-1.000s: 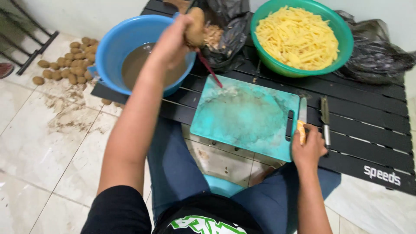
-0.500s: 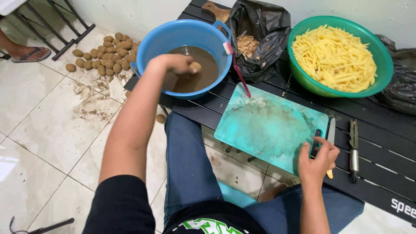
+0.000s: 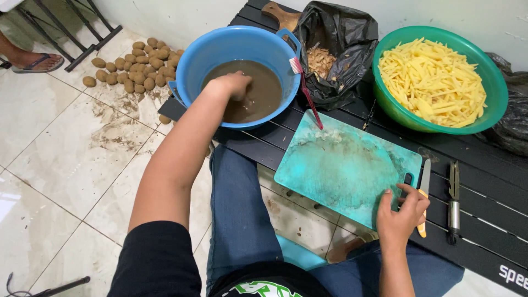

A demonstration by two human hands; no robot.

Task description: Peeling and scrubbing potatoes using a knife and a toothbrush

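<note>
My left hand [image 3: 231,85] is dipped into brown muddy water [image 3: 267,96] in a blue bowl [image 3: 190,71]. Its fingers are under the water, so what they hold is hidden. My right hand [image 3: 400,213] rests at the near right corner of a worn teal cutting board [image 3: 346,165]. Its fingers are closed around the yellow handle of a knife [image 3: 424,179] that lies beside the board, blade pointing away from me.
A green bowl [image 3: 385,102] of cut potato strips [image 3: 434,82] and a black bag of peels [image 3: 330,55] stand at the back of the black slatted table [image 3: 495,181]. A red-handled brush [image 3: 305,93] leans on the blue bowl. A peeler [image 3: 454,203] lies right of the knife. Unwashed potatoes [image 3: 137,63] lie on the tiled floor. Another person's sandalled foot [image 3: 30,60] is far left.
My left hand carried a potato from above the peel bag down over the blue bowl and has now sunk into the muddy water. My right hand stayed at the knife.
</note>
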